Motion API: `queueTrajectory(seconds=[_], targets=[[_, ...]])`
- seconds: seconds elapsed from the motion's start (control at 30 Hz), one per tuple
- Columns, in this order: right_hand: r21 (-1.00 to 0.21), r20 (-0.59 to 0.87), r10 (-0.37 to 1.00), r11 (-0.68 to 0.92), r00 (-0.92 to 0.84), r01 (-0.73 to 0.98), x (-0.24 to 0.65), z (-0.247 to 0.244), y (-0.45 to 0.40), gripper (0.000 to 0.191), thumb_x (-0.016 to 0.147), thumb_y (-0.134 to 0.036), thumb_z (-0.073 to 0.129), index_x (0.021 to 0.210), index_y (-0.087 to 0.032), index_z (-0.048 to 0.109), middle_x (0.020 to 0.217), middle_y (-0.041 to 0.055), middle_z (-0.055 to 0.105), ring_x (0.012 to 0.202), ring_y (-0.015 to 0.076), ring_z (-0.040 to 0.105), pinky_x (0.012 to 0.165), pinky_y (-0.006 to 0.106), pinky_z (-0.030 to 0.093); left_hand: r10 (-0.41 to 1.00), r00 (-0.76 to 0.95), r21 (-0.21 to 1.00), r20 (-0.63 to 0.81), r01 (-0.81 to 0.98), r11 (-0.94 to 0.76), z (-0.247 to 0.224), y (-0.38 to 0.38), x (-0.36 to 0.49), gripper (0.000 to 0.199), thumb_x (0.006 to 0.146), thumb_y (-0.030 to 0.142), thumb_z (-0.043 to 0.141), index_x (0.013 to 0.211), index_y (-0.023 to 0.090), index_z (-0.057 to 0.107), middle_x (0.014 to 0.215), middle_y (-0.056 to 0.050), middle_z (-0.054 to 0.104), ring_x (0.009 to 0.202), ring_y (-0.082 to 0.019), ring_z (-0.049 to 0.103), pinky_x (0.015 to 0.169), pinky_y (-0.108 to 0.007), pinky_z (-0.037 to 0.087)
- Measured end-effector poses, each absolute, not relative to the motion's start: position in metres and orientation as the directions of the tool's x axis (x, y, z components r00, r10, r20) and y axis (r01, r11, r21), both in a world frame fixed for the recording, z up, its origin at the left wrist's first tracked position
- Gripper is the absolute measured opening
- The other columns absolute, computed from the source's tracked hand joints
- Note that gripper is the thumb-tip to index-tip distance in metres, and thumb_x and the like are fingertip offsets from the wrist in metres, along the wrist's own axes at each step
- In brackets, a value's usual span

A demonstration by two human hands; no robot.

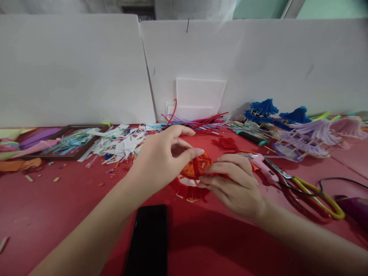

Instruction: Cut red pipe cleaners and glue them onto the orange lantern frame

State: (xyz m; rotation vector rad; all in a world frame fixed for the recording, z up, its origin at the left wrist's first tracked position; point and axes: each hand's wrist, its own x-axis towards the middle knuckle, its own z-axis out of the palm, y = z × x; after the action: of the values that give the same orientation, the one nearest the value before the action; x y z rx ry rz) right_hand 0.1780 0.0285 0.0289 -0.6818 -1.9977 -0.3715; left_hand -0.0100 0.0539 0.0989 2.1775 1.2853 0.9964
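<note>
A round red and orange craft piece (188,191) lies on the red table between my hands, with white showing in its ring. My left hand (161,157) arches over its left and far side, thumb and fingers apart; whether a fingertip touches it is unclear. At its right side, my right hand (237,184) pinches a red fuzzy strip (196,167) between thumb and fingers. Part of the piece is hidden behind both hands.
A black phone (148,239) lies near the front. On the right are yellow-and-red-handled scissors (310,191), a pink glue gun (265,168) and blue (263,107) and lilac (312,134) craft models. Paper scraps (123,143) and a brown frame (71,153) sit left.
</note>
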Motion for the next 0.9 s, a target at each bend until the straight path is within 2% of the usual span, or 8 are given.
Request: queueTrajectory(seconds=[0.17, 0.57, 0.77, 0.9], targets=[[-0.016, 0.852, 0.323, 0.804, -0.413, 0.595, 0.178, 0.030, 0.027, 0.009, 0.085, -0.018, 0.063, 0.083, -0.020, 0.072, 0.080, 0.0036, 0.069, 0.086, 0.0187, 0.056, 0.077, 0.032, 0.048, 0.843, 0.308, 0.578, 0.442, 0.620, -0.530, 0.093, 0.049, -0.005, 0.031, 0.082, 0.028, 0.061, 0.112, 0.022, 0.055, 0.087, -0.001, 0.073, 0.077, -0.016, 0.070, 0.073, -0.028, 0.054], [-0.027, 0.865, 0.316, 0.804, -0.389, 0.595, 0.176, 0.031, 0.028, 0.009, 0.082, -0.016, 0.065, 0.085, -0.021, 0.073, 0.081, 0.0035, 0.069, 0.088, 0.0196, 0.056, 0.078, 0.033, 0.050, 0.827, 0.246, 0.470, 0.505, 0.726, -0.503, 0.092, 0.040, 0.006, 0.028, 0.083, 0.026, 0.056, 0.110, 0.022, 0.049, 0.085, -0.001, 0.073, 0.079, -0.019, 0.070, 0.073, -0.030, 0.052], [-0.035, 0.853, 0.322, 0.822, -0.412, 0.569, 0.175, 0.029, 0.028, 0.007, 0.082, -0.018, 0.066, 0.086, -0.018, 0.071, 0.084, 0.0045, 0.072, 0.089, 0.0197, 0.058, 0.078, 0.035, 0.051, 0.823, 0.230, 0.479, 0.520, 0.718, -0.504, 0.089, 0.043, 0.006, 0.012, 0.083, 0.023, 0.055, 0.092, 0.023, 0.047, 0.079, 0.001, 0.070, 0.075, -0.016, 0.069, 0.069, -0.026, 0.052], [-0.014, 0.859, 0.298, 0.826, -0.416, 0.564, 0.177, 0.026, 0.028, 0.006, 0.080, -0.018, 0.069, 0.086, -0.019, 0.071, 0.084, 0.0033, 0.074, 0.087, 0.0185, 0.060, 0.075, 0.035, 0.053, 0.812, 0.228, 0.459, 0.537, 0.729, -0.508, 0.088, 0.043, 0.006, 0.011, 0.083, 0.024, 0.054, 0.087, 0.024, 0.045, 0.076, 0.002, 0.068, 0.074, -0.015, 0.068, 0.066, -0.025, 0.051]])
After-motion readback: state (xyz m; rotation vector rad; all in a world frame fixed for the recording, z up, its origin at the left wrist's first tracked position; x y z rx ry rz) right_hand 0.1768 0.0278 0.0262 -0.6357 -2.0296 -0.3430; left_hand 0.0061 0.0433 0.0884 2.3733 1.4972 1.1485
